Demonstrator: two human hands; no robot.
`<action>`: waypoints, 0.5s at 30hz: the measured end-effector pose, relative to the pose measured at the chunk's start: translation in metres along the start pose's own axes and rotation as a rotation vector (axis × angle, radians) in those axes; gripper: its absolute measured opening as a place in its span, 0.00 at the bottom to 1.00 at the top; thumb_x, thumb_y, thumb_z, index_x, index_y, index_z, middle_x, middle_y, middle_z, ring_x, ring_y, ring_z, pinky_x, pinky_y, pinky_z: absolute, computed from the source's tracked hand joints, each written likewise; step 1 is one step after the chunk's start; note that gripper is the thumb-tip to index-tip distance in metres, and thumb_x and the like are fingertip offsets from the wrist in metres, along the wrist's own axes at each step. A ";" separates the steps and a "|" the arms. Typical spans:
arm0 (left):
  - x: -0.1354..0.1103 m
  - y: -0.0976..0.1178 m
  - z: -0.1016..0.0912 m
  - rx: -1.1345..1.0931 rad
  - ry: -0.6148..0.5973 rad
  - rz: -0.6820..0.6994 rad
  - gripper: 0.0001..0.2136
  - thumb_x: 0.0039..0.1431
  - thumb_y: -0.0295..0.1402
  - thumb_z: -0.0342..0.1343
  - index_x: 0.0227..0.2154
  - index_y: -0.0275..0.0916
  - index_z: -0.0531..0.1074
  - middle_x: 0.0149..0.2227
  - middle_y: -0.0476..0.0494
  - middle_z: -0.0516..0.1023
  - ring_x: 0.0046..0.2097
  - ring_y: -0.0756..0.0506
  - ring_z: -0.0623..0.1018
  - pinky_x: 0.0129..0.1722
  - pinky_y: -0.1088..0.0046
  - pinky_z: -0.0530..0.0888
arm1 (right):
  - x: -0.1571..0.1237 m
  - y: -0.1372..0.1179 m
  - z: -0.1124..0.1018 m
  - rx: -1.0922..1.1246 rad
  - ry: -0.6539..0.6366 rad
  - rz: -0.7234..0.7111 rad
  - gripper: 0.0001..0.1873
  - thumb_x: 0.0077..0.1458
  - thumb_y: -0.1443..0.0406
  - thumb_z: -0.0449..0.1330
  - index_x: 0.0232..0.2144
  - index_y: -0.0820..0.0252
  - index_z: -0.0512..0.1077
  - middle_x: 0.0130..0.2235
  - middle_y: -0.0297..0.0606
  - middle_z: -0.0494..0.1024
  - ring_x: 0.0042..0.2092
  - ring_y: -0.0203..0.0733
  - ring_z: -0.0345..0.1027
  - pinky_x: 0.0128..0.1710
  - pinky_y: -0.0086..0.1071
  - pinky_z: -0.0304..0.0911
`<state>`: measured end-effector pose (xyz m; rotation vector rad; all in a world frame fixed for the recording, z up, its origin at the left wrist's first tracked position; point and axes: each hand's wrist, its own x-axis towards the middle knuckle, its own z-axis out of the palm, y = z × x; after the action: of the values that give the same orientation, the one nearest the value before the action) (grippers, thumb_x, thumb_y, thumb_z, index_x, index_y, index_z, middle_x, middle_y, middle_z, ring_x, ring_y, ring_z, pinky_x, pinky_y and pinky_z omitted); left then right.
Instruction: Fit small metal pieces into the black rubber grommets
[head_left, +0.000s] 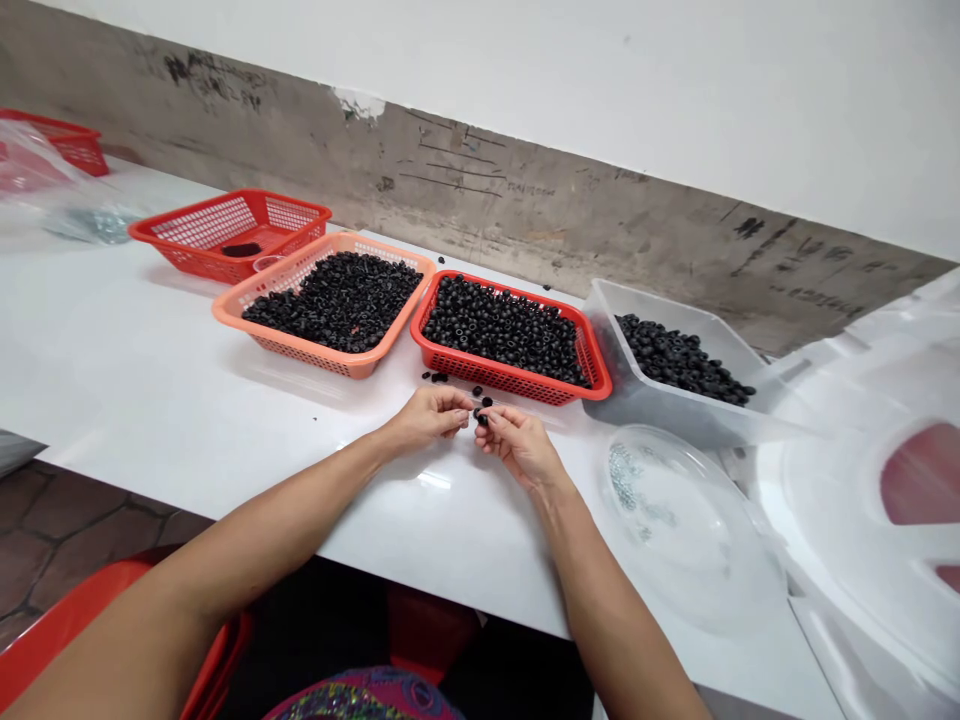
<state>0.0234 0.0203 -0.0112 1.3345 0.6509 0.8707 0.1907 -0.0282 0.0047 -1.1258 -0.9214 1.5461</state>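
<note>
Well, both hands were held low at the centre of the frame, nearly closed: the left hand [426, 418] and the right hand [517, 446] pinched small black rings [480, 412] between their fingertips, almost touching each other (the rings were too small to count). Just above them, others lay loose on the white table [225, 400], beside a heaped red basket [480, 372], with an orange basket [315, 355] to its left and a clear plastic tub [637, 400] to its right

Black rubber rings [502, 330] heap inside an orange lattice basket [300, 348] and a red lattice basket [510, 385]; a pink, multicoloured patterned garment [367, 697] shows at the near edge.
</note>
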 end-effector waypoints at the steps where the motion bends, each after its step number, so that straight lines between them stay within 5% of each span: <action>1: -0.001 0.001 0.001 -0.014 -0.016 -0.008 0.11 0.48 0.36 0.59 0.32 0.33 0.71 0.20 0.51 0.69 0.21 0.55 0.66 0.20 0.79 0.63 | 0.000 0.002 0.002 -0.011 0.003 -0.007 0.15 0.42 0.58 0.68 0.30 0.62 0.73 0.24 0.35 0.76 0.25 0.34 0.69 0.24 0.26 0.61; 15: -0.003 0.003 0.004 0.196 -0.008 0.028 0.10 0.51 0.37 0.55 0.29 0.34 0.71 0.20 0.51 0.69 0.21 0.54 0.66 0.20 0.79 0.62 | 0.000 0.008 0.009 -0.014 -0.042 -0.002 0.14 0.42 0.59 0.67 0.30 0.62 0.73 0.23 0.35 0.76 0.24 0.34 0.68 0.23 0.27 0.61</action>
<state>0.0251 0.0157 -0.0075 1.5252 0.7274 0.8401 0.1801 -0.0309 -0.0001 -1.1057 -0.9626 1.5694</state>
